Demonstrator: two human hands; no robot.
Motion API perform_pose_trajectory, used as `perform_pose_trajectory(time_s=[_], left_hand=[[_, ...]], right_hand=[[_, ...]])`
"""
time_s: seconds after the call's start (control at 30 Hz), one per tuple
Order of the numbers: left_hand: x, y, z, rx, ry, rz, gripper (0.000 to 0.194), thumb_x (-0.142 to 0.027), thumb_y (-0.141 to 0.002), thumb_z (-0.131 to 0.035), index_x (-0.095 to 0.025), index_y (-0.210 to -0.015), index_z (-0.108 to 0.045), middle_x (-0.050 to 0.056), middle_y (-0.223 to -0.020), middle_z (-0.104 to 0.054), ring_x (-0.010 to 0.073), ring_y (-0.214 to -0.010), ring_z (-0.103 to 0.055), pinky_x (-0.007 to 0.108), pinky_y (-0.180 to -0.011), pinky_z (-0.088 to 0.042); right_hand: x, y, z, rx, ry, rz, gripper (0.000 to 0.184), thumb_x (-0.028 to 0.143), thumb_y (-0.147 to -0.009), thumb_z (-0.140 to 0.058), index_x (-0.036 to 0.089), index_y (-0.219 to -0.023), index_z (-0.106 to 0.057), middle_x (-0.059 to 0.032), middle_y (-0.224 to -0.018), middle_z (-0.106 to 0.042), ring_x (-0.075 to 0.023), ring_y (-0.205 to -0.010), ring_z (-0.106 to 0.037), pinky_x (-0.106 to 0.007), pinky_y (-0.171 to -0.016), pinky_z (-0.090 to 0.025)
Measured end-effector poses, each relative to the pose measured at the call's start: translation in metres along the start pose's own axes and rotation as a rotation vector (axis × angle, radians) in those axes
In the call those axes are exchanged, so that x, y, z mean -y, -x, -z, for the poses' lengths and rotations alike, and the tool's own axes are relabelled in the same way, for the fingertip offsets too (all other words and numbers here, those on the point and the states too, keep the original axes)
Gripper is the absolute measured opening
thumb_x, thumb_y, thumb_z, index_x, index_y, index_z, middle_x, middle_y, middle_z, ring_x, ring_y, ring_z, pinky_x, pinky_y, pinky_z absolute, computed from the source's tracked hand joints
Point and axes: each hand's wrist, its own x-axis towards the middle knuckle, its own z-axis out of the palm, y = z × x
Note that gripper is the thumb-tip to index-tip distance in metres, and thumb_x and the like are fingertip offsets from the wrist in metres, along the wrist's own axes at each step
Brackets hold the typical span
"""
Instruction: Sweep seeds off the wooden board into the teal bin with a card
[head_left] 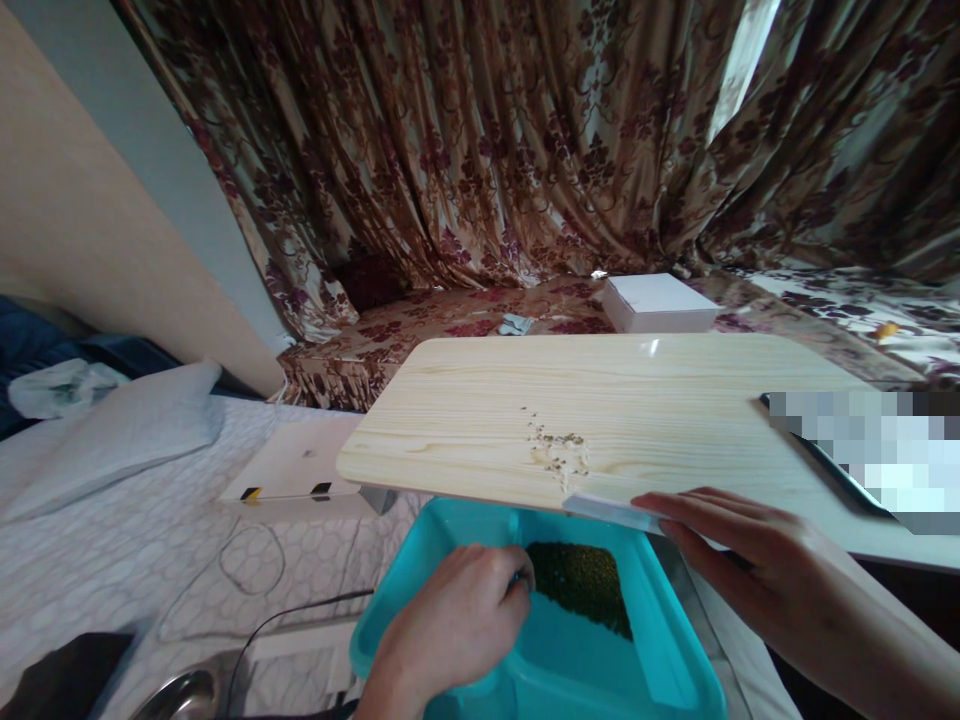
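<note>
A turquoise bin (667,600) stood below the near edge of the table (675,410), its rear rim close against that edge, with a divider (516,530) running forward from its rear wall. To the right of the divider, small greenish grains (581,580) lay heaped toward the rear of the compartment, with bare turquoise floor in front of them. The left hand (472,610) reached into the bin over the divider, just beside the grains, its grip narrow, fingers curled in to the thumb; whether anything was held there I could not tell. The right hand (742,540) had its grip closed on one end of a pale strip (604,508), which lay along the table's near edge, above the bin. Just behind the strip, scattered grains and crumbs (561,450) lay on the table, left of its middle. A dark-edged device (832,460), its face blurred, lay at the table's right end. Beyond the far edge sat a closed white box (660,300); a shiny metal bowl (184,695), partly cut off, stood left of the bin.
</note>
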Motion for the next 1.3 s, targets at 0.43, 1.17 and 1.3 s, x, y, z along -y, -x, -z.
perform_pose_trajectory(time_s=[0.43, 1.17, 1.3], left_hand=[[-0.005, -0.002, -0.003, 0.001, 0.022, -0.029, 0.033, -0.023, -0.089, -0.038, -0.021, -0.097, -0.07, 0.005, -0.101, -0.073, 0.024, -0.1, -0.063, 0.031, -0.086, -0.042], [-0.007, -0.001, -0.002, 0.018, 0.014, -0.022, 0.033, -0.024, -0.09, -0.037, -0.023, -0.097, -0.07, 0.005, -0.102, -0.073, 0.025, -0.101, -0.063, 0.032, -0.087, -0.043], [-0.007, -0.001, -0.002, 0.018, 0.005, -0.02, 0.034, -0.024, -0.09, -0.037, -0.023, -0.099, -0.07, 0.005, -0.102, -0.073, 0.0245, -0.101, -0.063, 0.031, -0.087, -0.043]], right_hand=[[-0.026, -0.014, 0.016, -0.196, 0.223, -0.14, 0.035, 0.032, -0.091, -0.046, 0.02, -0.099, -0.078, -0.0095, -0.085, -0.079, -0.0243, -0.069, -0.075, -0.029, -0.06, -0.06], [-0.033, -0.022, -0.002, -0.103, 0.201, -0.027, 0.032, 0.028, -0.095, -0.045, 0.024, -0.11, -0.072, -0.0064, -0.097, -0.078, -0.0225, -0.084, -0.074, -0.035, -0.069, -0.058], [-0.035, -0.019, -0.005, -0.074, 0.168, 0.0, 0.03, 0.028, -0.096, -0.046, 0.024, -0.113, -0.071, -0.0061, -0.098, -0.077, -0.0218, -0.085, -0.073, -0.036, -0.069, -0.058]])
